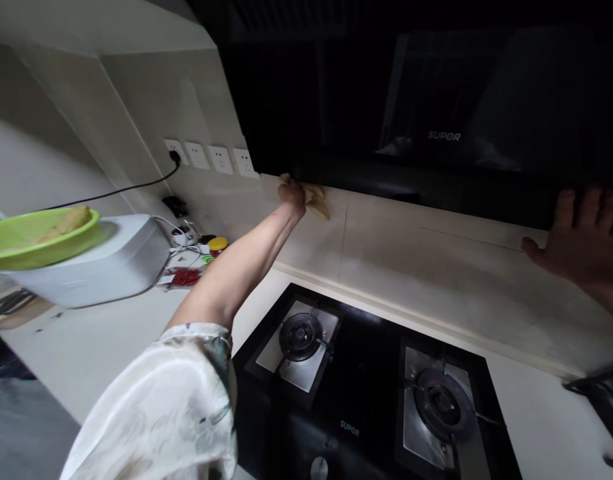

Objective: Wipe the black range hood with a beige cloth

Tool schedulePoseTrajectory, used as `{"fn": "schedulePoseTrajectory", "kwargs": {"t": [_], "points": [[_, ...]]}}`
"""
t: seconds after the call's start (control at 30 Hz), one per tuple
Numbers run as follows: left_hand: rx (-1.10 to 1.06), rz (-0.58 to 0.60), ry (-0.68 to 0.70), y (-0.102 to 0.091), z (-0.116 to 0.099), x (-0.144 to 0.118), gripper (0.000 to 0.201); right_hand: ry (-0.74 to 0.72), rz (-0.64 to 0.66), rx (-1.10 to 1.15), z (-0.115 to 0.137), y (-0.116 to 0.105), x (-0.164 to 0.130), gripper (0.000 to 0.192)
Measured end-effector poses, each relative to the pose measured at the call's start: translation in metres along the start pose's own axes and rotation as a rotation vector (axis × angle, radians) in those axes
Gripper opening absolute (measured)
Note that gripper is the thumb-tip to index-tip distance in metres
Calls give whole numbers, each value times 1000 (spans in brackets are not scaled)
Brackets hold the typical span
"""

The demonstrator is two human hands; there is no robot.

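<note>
Stretched far forward, my left hand point(291, 193) is closed around a yellowish cloth point(316, 201) at the lower edge of the black range hood point(336, 157), near its left corner. Part of the cloth hangs out to the right of my fingers, against the tiled wall. My right hand point(589, 237) has its fingers spread, with the tips on or close to the hood's lower front edge at the far right. It holds nothing that I can see. Below both hands lies the black two-burner gas stove point(364, 380).
Wall sockets point(220, 160) line the wall left of the hood, with a black plug in one. A green basin point(41, 233) rests on a white appliance point(111, 263). Near it stand a yellow-lidded jar point(217, 247) and a red packet point(185, 277). A black rack point(604, 407) is at right.
</note>
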State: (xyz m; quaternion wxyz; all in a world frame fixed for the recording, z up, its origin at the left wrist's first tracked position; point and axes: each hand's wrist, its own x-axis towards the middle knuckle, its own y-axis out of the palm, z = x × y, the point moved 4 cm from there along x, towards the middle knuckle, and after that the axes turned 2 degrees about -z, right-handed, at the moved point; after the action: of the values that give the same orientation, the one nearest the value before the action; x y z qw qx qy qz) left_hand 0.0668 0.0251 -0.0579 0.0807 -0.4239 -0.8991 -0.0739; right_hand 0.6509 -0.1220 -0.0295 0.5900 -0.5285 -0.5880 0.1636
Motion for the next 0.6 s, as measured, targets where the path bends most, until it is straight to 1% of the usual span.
{"fn": "schedulePoseTrajectory", "kwargs": {"t": [0.07, 0.1, 0.17, 0.2, 0.27, 0.33, 0.4, 0.47, 0.5, 0.53, 0.6], "points": [[70, -44, 20, -8, 2, 1, 31, -3, -7, 7, -2, 3, 2, 132], [118, -84, 57, -14, -1, 5, 31, -2, 0, 14, -3, 5, 4, 134], [223, -155, 184, -28, -14, 21, 34, 8, 25, 30, -5, 10, 9, 137], [273, -173, 263, -33, -23, 31, 35, 15, 40, 36, -6, 12, 11, 140], [368, -156, 412, -37, -38, 48, 34, 24, 41, 37, -7, 13, 14, 145], [454, -117, 499, -32, -47, 57, 33, 15, 21, 28, -5, 11, 15, 147], [504, -114, 492, -23, -49, 57, 35, 7, 26, 14, -1, 7, 12, 147], [509, -128, 448, -12, -48, 50, 38, 31, 60, -4, 1, 4, 9, 148], [491, -129, 436, -6, -47, 43, 38, 42, 54, -5, 2, 3, 7, 146], [462, -113, 438, 1, -47, 36, 37, 49, 32, 5, 3, 2, 5, 142], [356, -41, 438, 13, -45, 20, 36, 44, -29, 62, 2, 1, 0, 132]]}}
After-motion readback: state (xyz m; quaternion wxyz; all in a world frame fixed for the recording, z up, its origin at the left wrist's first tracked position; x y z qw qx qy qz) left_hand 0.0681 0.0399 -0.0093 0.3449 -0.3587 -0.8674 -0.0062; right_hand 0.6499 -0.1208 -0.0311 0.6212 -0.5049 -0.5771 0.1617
